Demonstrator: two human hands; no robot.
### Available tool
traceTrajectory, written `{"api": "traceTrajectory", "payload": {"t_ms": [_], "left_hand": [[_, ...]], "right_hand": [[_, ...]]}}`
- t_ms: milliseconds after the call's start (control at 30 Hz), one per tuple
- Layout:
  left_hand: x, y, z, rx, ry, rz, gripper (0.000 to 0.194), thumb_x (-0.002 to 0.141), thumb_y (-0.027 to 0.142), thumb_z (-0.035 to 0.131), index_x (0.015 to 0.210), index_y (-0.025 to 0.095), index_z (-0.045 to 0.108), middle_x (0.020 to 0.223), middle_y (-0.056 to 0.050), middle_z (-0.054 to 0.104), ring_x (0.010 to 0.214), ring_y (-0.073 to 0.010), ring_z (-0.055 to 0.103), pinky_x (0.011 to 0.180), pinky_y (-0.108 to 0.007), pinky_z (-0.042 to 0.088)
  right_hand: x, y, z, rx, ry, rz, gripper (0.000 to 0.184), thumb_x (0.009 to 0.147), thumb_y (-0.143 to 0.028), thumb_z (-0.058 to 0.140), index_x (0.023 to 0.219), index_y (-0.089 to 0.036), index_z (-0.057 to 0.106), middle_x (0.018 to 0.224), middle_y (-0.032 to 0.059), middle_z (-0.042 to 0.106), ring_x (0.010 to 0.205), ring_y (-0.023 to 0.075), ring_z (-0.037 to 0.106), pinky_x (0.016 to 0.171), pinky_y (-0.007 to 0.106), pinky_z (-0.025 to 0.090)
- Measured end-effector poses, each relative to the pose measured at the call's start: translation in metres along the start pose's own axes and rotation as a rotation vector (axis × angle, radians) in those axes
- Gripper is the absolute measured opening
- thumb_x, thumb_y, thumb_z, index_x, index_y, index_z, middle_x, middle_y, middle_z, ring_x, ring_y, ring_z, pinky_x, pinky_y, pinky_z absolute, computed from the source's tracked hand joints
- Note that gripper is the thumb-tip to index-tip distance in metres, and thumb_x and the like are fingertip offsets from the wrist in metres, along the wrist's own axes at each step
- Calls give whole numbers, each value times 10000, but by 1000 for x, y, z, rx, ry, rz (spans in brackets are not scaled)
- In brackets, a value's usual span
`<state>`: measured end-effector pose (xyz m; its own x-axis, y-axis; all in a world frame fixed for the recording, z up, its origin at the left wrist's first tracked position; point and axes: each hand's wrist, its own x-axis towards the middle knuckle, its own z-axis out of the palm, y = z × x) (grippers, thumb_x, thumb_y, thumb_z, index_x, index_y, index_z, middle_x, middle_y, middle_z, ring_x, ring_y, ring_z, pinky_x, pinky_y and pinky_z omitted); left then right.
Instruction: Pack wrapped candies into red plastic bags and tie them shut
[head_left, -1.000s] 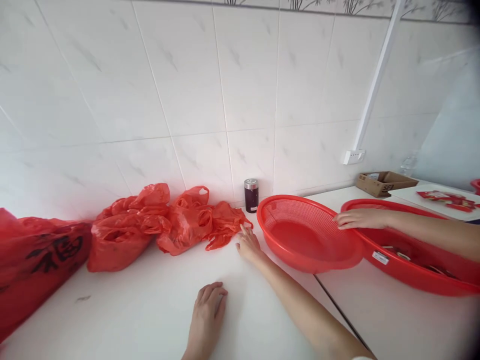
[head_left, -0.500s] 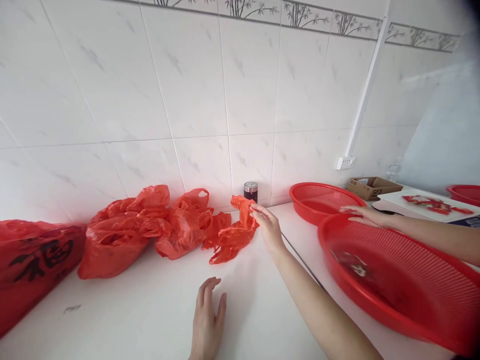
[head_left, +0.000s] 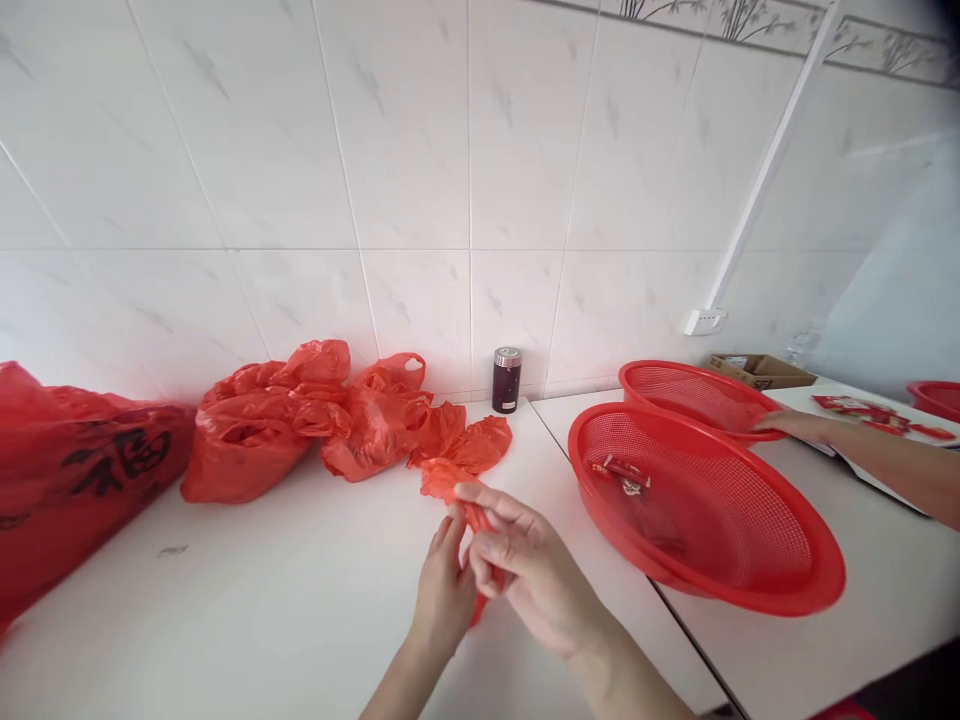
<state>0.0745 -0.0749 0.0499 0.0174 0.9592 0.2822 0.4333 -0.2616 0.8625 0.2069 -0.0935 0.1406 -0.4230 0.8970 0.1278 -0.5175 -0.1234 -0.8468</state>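
Over the white table, a thin red plastic bag (head_left: 444, 480) is bunched up between my two hands. My left hand (head_left: 442, 592) pinches it from the left side, fingers drawn together. Thumb and curled fingers of my right hand (head_left: 536, 570) close round it on the right; part of the bag hangs below the hands. Just behind, another crumpled red plastic bag (head_left: 480, 445) lies on the table, and more red bags (head_left: 375, 425) sit in a heap to its left. The big red colander basket (head_left: 780, 595) is right of my hands, with a few small wrapped packets (head_left: 630, 478) inside.
A dark lidded flask (head_left: 506, 385) stands against the tiled wall. At far left is a large red bag (head_left: 82, 470) with black lettering. Another person's hand (head_left: 799, 425) touches the rear red basket (head_left: 645, 368). A cardboard box (head_left: 772, 375) stands at back right.
My right hand has drawn a red bag toward me, and my left hand has come to grip it too. The big basket has shifted left and turned; the other person's hand is now at the rear basket.
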Motion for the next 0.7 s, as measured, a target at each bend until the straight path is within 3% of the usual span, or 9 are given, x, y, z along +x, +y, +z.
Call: {"api": "traceTrajectory", "payload": {"t_ms": [133, 233, 300, 367, 433, 467, 533, 600, 700], "left_hand": [[-2, -8, -46, -250, -12, -200, 270, 881, 318, 418, 1037, 220, 615, 927, -35, 689, 853, -218, 651, 768, -328, 500], [-7, -12, -86, -406, 72, -364, 298, 840, 372, 534, 1101, 229, 563, 879, -12, 678, 713, -178, 641, 628, -273, 500], [-9, -14, -102, -544, 136, -456, 362, 788, 408, 625, 1090, 228, 540, 813, 2, 663, 627, -156, 619, 553, -246, 483], [-12, -13, -106, -654, 185, -503, 389, 748, 428, 682, 1046, 228, 532, 762, 16, 648, 587, -145, 608, 514, -227, 472], [-14, -8, -102, -701, 171, -524, 389, 739, 443, 698, 1018, 235, 526, 757, 21, 645, 571, -143, 609, 486, -220, 467], [-15, -5, -98, -708, 135, -536, 389, 743, 449, 696, 1021, 241, 521, 770, 20, 649, 570, -145, 613, 478, -222, 469], [-16, 6, -89, -723, 47, -561, 394, 756, 447, 691, 1049, 253, 511, 787, 16, 655, 582, -156, 628, 482, -234, 482], [-19, 17, -83, -767, -53, -573, 402, 767, 421, 695, 1084, 263, 504, 807, 9, 662, 628, -171, 652, 530, -256, 512], [-25, 25, -90, -867, -227, -592, 457, 744, 349, 739, 1129, 264, 508, 857, -13, 676, 690, -180, 675, 612, -282, 540]], "right_hand": [[-3, -23, -29, -17, 197, -90, 465, 737, -249, 735, 1186, -292, 625, 1180, 57, 624, 492, 9, 321, 412, 171, 215], [-4, -30, -58, -127, 246, -42, 475, 755, -277, 718, 1214, -280, 599, 1157, 71, 636, 517, 32, 357, 419, 176, 245], [-7, -28, -68, -326, 265, -42, 396, 790, -339, 679, 1172, -252, 621, 1102, 74, 646, 578, 72, 445, 461, 199, 331], [-12, -26, -64, -639, 383, -190, 298, 822, -381, 636, 1083, -239, 653, 1087, 73, 633, 777, 151, 555, 621, 261, 452], [-19, -26, -45, -923, 510, -446, 195, 857, -370, 591, 989, -241, 653, 1101, 74, 608, 1004, 216, 551, 828, 338, 463], [-22, -25, -33, -1009, 500, -543, 154, 878, -344, 562, 967, -244, 638, 1095, 72, 603, 1045, 221, 540, 873, 352, 451], [-24, -21, -8, -1103, 277, -570, 120, 908, -282, 505, 957, -242, 606, 1002, 60, 622, 953, 195, 576, 823, 328, 473], [-21, -11, 6, -1225, -17, -436, 140, 916, -217, 465, 949, -226, 601, 885, 34, 642, 805, 162, 595, 729, 293, 483], [-10, 7, -4, -1614, -253, -219, 142, 841, -160, 541, 950, -189, 627, 912, 57, 665, 867, 207, 614, 787, 349, 475]]}}
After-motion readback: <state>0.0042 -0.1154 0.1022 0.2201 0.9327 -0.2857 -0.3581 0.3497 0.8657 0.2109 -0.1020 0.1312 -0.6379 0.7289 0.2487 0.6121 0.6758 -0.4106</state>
